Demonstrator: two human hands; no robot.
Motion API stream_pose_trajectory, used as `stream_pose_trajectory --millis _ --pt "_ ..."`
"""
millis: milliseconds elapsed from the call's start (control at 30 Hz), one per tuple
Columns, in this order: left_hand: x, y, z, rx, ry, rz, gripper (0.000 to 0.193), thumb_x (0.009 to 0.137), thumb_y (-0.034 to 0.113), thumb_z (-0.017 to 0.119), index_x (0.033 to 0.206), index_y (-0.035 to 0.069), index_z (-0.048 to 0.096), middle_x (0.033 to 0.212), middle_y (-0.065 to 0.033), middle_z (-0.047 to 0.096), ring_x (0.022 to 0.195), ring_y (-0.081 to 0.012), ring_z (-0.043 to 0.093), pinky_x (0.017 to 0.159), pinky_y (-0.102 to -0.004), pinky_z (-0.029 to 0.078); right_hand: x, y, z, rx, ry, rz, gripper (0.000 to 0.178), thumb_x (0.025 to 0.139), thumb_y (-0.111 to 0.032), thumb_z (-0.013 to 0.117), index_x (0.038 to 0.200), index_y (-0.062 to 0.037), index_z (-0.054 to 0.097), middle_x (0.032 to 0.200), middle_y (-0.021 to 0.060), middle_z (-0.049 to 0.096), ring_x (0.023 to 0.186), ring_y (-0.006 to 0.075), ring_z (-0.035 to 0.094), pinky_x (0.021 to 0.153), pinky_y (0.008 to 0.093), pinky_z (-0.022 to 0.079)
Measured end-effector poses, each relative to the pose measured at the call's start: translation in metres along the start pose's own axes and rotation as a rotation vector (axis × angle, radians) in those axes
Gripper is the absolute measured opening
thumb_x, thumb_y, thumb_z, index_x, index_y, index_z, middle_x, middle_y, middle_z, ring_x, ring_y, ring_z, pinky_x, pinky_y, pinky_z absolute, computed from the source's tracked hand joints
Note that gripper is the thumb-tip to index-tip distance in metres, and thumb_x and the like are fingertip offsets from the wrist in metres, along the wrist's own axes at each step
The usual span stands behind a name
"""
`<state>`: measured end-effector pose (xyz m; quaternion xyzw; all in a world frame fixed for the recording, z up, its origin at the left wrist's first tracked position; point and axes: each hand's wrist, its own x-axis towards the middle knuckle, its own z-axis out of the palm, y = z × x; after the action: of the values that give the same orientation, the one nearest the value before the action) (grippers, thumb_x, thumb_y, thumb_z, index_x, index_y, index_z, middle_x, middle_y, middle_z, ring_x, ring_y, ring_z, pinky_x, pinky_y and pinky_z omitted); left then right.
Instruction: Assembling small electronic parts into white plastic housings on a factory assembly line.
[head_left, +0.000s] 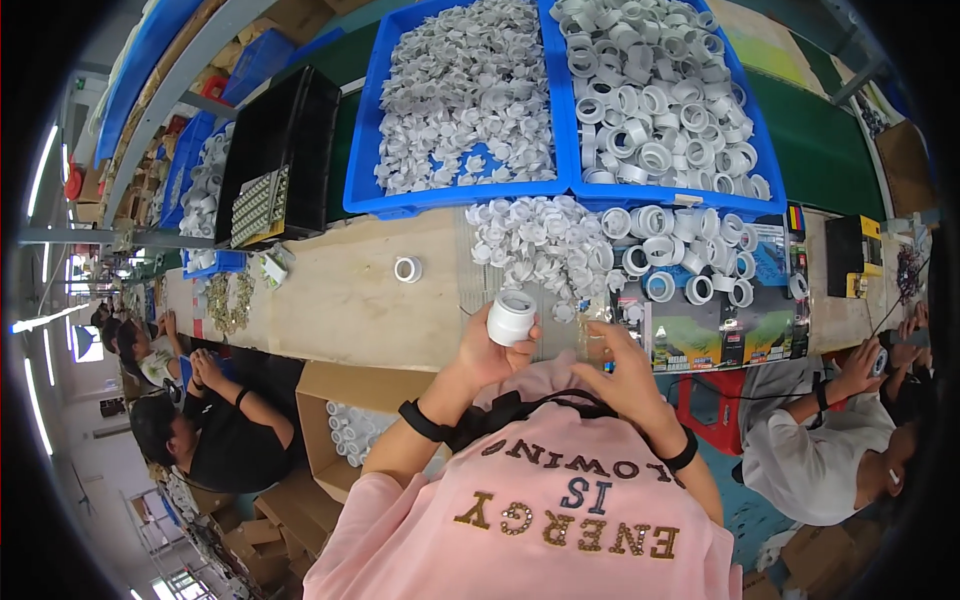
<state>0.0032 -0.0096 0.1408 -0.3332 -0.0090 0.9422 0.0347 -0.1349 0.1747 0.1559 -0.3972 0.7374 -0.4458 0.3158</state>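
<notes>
My left hand (487,356) is wrapped round a white plastic cylindrical housing (511,318), its round opening facing up, just over the table's near edge. To its right, my right hand (622,368) hangs at the table edge with thumb and fingers apart and nothing visible between them. Straight beyond the hands lies a heap of small white petal-shaped plastic parts (535,240). Beside that heap, on the right, several white plastic rings (690,262) are piled. A lone white ring (408,269) sits on the table to the left.
Two blue bins (460,198) of white parts stand across the back of the wooden table (340,310). A black crate (285,150) is at the back left. An open cardboard box (320,420) with white parts stands below on my left. Other people sit on both sides.
</notes>
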Motion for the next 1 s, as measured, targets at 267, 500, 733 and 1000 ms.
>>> stream_pose_trajectory --millis 267,500,733,1000 --pt "0.006 0.087 -0.138 1.154 0.967 0.660 0.047 0.070 0.042 0.069 0.094 0.004 0.056 0.075 -0.0087 0.060 0.054 -0.0196 0.055 0.045 -0.0273 0.043 -0.030 0.036 -0.008 -0.065 -0.007 0.145 0.040 0.072 -0.012 0.067 0.108 0.0001 0.053 0.094 0.0157 0.059 0.073 0.0251 0.060 0.062 0.0329 0.049" --pt "-0.064 0.145 -0.211 1.805 1.701 0.848 0.062 0.060 0.035 0.077 0.108 0.005 0.051 0.097 -0.0199 0.056 0.084 -0.0380 0.058 0.069 -0.0423 0.049 -0.043 0.040 -0.001 -0.091 0.028 0.254 0.035 0.074 -0.011 0.065 0.105 0.0003 0.054 0.092 0.0153 0.059 0.070 0.0238 0.061 0.060 0.0324 0.049" --pt "-0.071 0.172 -0.194 1.969 1.860 1.089 0.059 0.065 0.017 0.070 0.117 0.004 0.045 0.109 -0.0216 0.051 0.100 -0.0370 0.050 0.085 -0.0418 0.042 -0.033 0.044 -0.006 -0.119 0.038 0.285 0.034 0.075 -0.012 0.065 0.104 0.0000 0.055 0.095 0.0153 0.060 0.070 0.0243 0.061 0.061 0.0327 0.049" --pt "0.019 0.138 -0.174 1.983 1.327 1.238 0.042 0.068 0.003 0.058 0.109 0.005 0.051 0.075 -0.0131 0.062 0.077 -0.0341 0.057 0.073 -0.0416 0.044 -0.025 0.046 -0.004 -0.125 -0.029 0.235 0.033 0.076 -0.015 0.064 0.104 0.0000 0.055 0.096 0.0156 0.060 0.070 0.0255 0.062 0.062 0.0335 0.049"
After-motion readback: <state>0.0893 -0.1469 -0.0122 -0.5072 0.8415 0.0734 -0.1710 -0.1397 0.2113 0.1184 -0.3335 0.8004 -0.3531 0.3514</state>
